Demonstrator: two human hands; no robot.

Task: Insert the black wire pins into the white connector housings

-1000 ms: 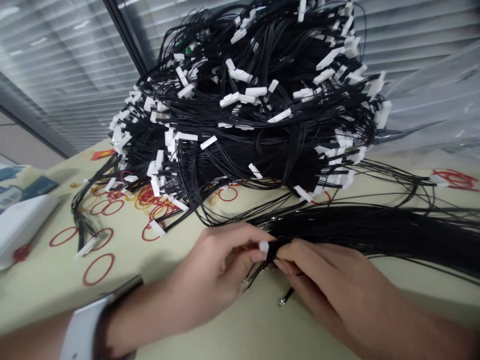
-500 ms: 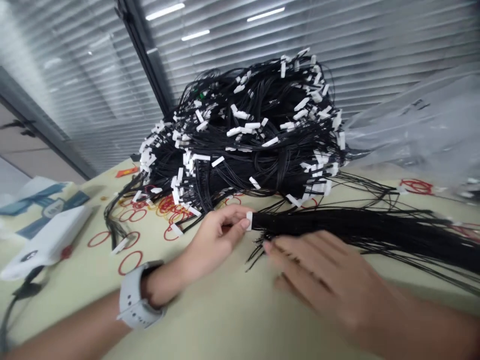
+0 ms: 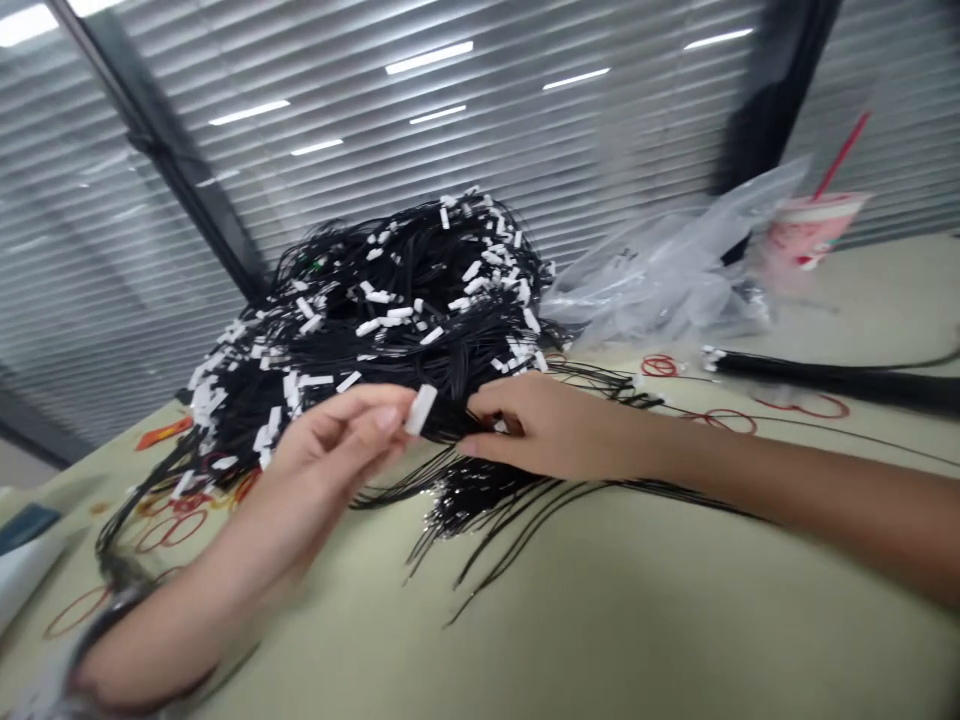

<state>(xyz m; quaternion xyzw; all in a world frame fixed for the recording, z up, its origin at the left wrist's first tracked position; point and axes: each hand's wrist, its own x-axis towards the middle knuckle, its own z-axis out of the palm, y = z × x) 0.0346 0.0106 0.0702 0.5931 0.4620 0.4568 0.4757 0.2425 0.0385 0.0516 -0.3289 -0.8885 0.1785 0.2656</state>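
My left hand (image 3: 337, 450) is closed, pinching a white connector (image 3: 421, 410) between thumb and fingertips. Black wires (image 3: 448, 418) run from that connector into my right hand (image 3: 547, 425), whose fingers are curled round them just to the right. Below my right hand, a thick sheaf of bare wire ends (image 3: 469, 495) fans out over the table (image 3: 600, 620). Behind both hands rises a large heap of black cables (image 3: 405, 265) with many white connectors. What lies inside my right palm is hidden.
Red rubber bands (image 3: 171, 528) lie scattered at the left, with more at the right. A clear plastic bag (image 3: 660, 270) and a pink cup with a red straw (image 3: 814, 230) stand at the back right. Another black cable bundle (image 3: 832, 378) lies at the right. Window blinds (image 3: 480, 120) close off the back.
My right hand, earlier blurred with fingers stretched beside the bundle, now curls round the wires near the connector. My left hand keeps the connector. The view has swung right, showing the cup.
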